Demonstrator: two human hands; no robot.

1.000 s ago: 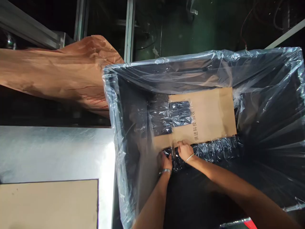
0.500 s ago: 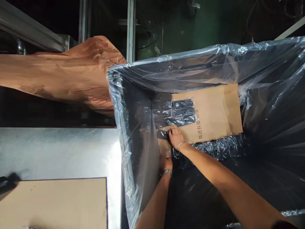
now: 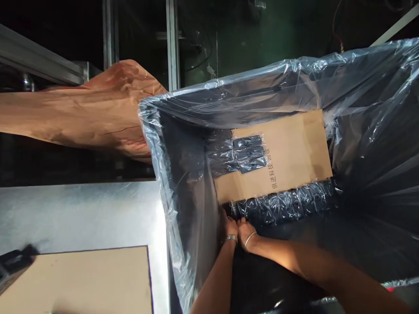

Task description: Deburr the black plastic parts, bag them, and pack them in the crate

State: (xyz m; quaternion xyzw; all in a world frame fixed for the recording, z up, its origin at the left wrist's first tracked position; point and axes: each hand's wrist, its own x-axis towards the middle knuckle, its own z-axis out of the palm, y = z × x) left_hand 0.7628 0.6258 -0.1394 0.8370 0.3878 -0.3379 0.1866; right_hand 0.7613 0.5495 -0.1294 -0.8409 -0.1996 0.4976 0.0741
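Note:
My left hand [image 3: 231, 226] and my right hand [image 3: 245, 232] are side by side, low in a film-lined bin [image 3: 196, 97]. Their fingers point into the dark gap below the near left corner of a cardboard sheet [image 3: 294, 150]. My right hand's fingers are curled closed at the left end of a row of black film-wrapped parts [image 3: 284, 204], on a dark wrapped part that barely shows. The left fingers are largely hidden in shadow, against the bin's left side. Three black film-wrapped blocks [image 3: 249, 152] lie together on the sheet's left part.
To the left is a metal table [image 3: 98, 209] bearing a flat cardboard piece [image 3: 98, 274] and a dark object [image 3: 16, 264] at its edge. Brown paper [image 3: 81, 117] spreads behind it. Metal posts [image 3: 173, 43] stand beyond the bin.
My right hand has moved down off the cardboard to beside my left hand. The dark wrapped part it gripped has left the sheet, whose left corner is now uncovered.

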